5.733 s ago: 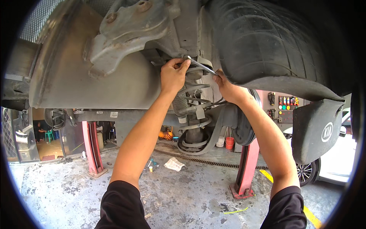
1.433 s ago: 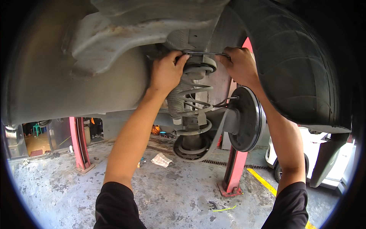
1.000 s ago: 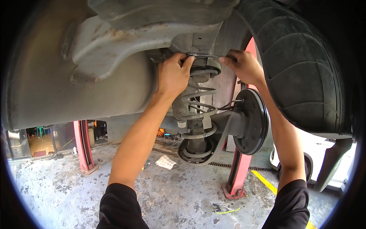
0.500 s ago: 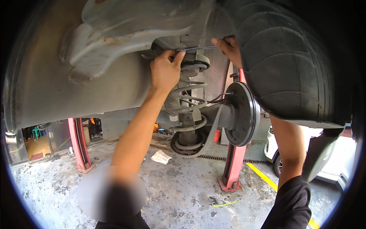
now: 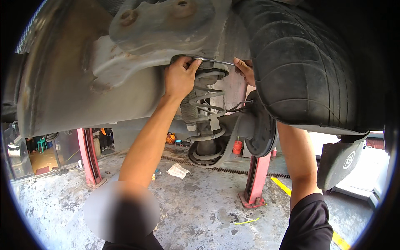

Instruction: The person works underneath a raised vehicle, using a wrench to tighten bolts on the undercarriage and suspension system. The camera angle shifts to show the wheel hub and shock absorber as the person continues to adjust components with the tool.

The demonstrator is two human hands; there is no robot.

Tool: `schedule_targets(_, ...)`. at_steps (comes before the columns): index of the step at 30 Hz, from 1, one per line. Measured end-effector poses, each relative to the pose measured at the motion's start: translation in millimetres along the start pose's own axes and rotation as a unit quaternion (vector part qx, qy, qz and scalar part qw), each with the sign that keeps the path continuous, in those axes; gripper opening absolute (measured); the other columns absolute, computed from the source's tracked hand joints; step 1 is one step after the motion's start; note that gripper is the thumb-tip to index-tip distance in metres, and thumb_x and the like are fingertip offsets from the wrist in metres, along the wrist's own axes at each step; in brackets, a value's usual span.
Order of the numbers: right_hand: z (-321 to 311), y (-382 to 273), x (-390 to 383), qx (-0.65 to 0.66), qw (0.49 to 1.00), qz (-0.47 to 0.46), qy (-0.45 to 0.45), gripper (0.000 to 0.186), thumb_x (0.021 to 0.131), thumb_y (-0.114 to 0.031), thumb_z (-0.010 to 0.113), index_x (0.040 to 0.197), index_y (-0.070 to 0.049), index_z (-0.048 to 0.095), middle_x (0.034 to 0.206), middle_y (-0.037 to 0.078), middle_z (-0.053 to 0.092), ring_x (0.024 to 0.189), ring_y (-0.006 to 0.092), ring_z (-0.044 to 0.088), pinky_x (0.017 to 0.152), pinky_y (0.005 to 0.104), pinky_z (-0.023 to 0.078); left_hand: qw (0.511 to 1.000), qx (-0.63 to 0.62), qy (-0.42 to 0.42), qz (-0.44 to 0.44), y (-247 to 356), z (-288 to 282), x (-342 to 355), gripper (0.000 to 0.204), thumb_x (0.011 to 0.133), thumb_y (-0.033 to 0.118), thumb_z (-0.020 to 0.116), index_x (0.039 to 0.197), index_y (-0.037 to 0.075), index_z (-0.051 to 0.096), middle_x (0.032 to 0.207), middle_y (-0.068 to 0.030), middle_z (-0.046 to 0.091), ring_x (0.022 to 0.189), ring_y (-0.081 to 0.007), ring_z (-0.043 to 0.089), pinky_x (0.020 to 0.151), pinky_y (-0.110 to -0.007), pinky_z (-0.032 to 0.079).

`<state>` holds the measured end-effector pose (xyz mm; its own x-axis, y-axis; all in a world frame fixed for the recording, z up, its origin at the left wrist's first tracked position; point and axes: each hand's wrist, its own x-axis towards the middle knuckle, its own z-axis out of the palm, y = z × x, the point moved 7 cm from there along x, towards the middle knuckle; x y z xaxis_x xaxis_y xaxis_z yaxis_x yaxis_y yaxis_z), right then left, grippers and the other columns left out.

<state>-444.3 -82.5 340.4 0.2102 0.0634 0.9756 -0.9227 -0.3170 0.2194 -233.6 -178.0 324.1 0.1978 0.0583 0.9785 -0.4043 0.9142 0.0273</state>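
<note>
Overhead, a slim metal wrench [image 5: 219, 62] spans both my hands at the top of a strut with a coil spring [image 5: 207, 102]. My left hand [image 5: 180, 78] pinches the wrench's left end, close against the upper spring mount [image 5: 214, 66]. My right hand [image 5: 246, 71] grips the other end, and the black wheel-arch liner [image 5: 306, 71] hides part of that hand and wrist. What the wrench's left end sits on is hidden by my left fingers. Below the right hand is a round dark brake drum [image 5: 262, 125], with no wheel on it.
A rusty metal underbody bracket [image 5: 125, 58] hangs above left. Two red lift posts [image 5: 89, 156] [image 5: 255, 179] stand on the stained floor. A black mud flap [image 5: 343, 162] hangs right, before a white car [image 5: 354, 183]. A red bucket [image 5: 237, 147] and a pale cloth [image 5: 178, 171] lie beyond.
My right hand has come down with its end of the wrench, which now slopes down to the right. My left hand stays at the spring mount. The view has shifted a little.
</note>
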Motion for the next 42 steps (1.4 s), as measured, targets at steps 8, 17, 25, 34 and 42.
schedule_targets(8,-17,-16,-10,-0.132,0.987,-0.019,0.09,0.061,0.091,-0.055,0.056,0.059,-0.004,0.059,0.046,0.008,0.042,0.042,0.0196,0.036,0.047,0.0383,0.03,1.0,-0.017,-0.022,-0.004,-7,-1,-1,0.033,0.087,0.033,0.069,0.093,0.001,0.069,0.077,-0.0161,0.069,0.068,-0.0272,0.068,0.065,-0.035,0.051)
schedule_targets(17,-28,-54,-18,-0.107,0.991,-0.06,0.056,0.059,0.092,-0.051,0.057,0.057,-0.003,0.058,0.045,0.009,0.041,0.041,0.0191,0.033,0.046,0.038,0.029,0.999,-0.018,-0.036,0.022,-10,-1,1,0.033,0.088,0.033,0.067,0.094,0.0,0.069,0.083,-0.0187,0.069,0.075,-0.029,0.068,0.067,-0.036,0.051)
schedule_targets(25,27,21,-12,0.267,0.959,0.099,0.0,0.053,0.095,-0.038,0.061,0.058,-0.004,0.045,0.054,-0.006,0.031,0.051,0.0035,0.03,0.042,0.0262,0.029,0.996,-0.053,-0.064,0.041,-15,7,5,0.034,0.09,0.034,0.066,0.096,0.0,0.069,0.081,-0.0174,0.069,0.068,-0.0264,0.065,0.066,-0.034,0.05)
schedule_targets(34,12,9,-12,0.185,0.972,0.144,-0.013,0.058,0.093,-0.041,0.063,0.055,-0.001,0.045,0.048,-0.002,0.038,0.042,0.0063,0.04,0.04,0.028,0.039,0.995,-0.055,-0.073,0.039,-16,11,6,0.035,0.091,0.034,0.066,0.096,-0.001,0.069,0.081,-0.0114,0.071,0.071,-0.0142,0.062,0.069,-0.029,0.049)
schedule_targets(42,2,-9,-4,-0.075,0.985,0.065,0.138,0.056,0.088,-0.051,0.062,0.063,-0.001,0.058,0.044,0.003,0.046,0.039,0.0107,0.045,0.041,0.0288,0.037,0.992,-0.074,-0.064,0.075,-18,8,3,0.037,0.09,0.035,0.066,0.097,-0.001,0.069,0.082,-0.0136,0.071,0.071,-0.015,0.062,0.069,-0.031,0.049)
